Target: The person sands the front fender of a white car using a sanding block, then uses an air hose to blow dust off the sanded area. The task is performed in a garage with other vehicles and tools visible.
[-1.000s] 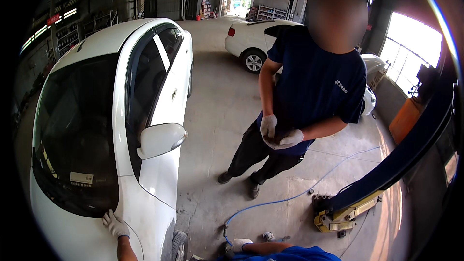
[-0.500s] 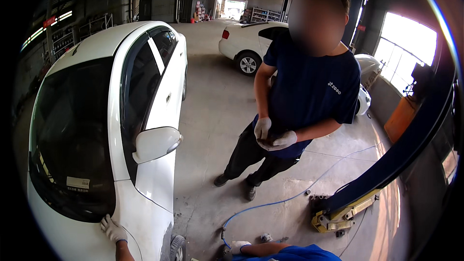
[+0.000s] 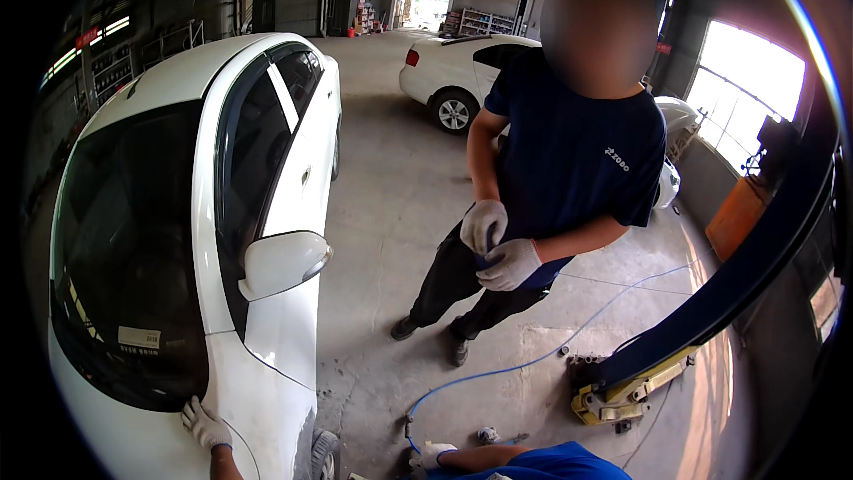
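My left hand (image 3: 206, 423), in a pale knit glove, lies on the white car (image 3: 267, 382) near the base of the windshield, fingers stretched over the painted panel. At the lower edge my right hand (image 3: 433, 456), gloved too, is closed round a dark air tool (image 3: 414, 466). A blue hose (image 3: 480, 379) runs to the tool, which the frame edge mostly cuts off. Below the side mirror (image 3: 286, 264), the fender has a dull grey patch (image 3: 306, 444) above the front tire (image 3: 327, 458).
A person (image 3: 569, 151) in a dark shirt stands facing me, gloved hands together at the waist. A blue lift post (image 3: 711, 302) with a yellow base arm (image 3: 613, 404) rises at right. Another white car (image 3: 471, 80) stands behind. The hose curves across the concrete floor.
The other person's gloved hands have shifted and turned over at the waist, and their head has moved slightly right. My hands stay in about the same places.
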A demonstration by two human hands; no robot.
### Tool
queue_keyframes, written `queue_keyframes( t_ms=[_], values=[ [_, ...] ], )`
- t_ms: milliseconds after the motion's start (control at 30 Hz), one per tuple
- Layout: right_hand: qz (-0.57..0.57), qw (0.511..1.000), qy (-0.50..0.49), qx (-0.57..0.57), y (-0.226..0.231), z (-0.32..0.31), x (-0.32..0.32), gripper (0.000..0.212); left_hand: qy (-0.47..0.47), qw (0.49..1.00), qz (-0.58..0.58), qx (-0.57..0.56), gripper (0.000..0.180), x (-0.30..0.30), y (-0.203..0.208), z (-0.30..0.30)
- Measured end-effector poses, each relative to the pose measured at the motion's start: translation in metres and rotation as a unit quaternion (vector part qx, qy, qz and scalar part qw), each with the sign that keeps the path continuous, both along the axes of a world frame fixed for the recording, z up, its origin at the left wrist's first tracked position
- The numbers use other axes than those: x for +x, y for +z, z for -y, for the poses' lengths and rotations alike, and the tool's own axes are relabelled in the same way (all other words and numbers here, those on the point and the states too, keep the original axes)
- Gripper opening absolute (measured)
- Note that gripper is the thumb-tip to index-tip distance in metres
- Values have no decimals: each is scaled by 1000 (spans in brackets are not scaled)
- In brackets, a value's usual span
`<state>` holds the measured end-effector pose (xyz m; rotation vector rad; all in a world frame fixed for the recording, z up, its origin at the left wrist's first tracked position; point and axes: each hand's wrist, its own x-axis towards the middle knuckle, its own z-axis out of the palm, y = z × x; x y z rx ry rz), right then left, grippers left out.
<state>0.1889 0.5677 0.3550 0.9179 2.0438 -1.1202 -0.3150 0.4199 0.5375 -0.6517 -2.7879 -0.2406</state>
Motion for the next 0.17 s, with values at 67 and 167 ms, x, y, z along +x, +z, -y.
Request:
queue_keyframes(
  t_ms=[67,167],
  values=[
    [-11,1000,-8,-10,5,-1,-11,56,1,1000,0,-2,42,0,1,5],
    [24,999,-29,-21,25,0,-19,57,2,1000,13,3,42,-4,-1,7]
  ],
)
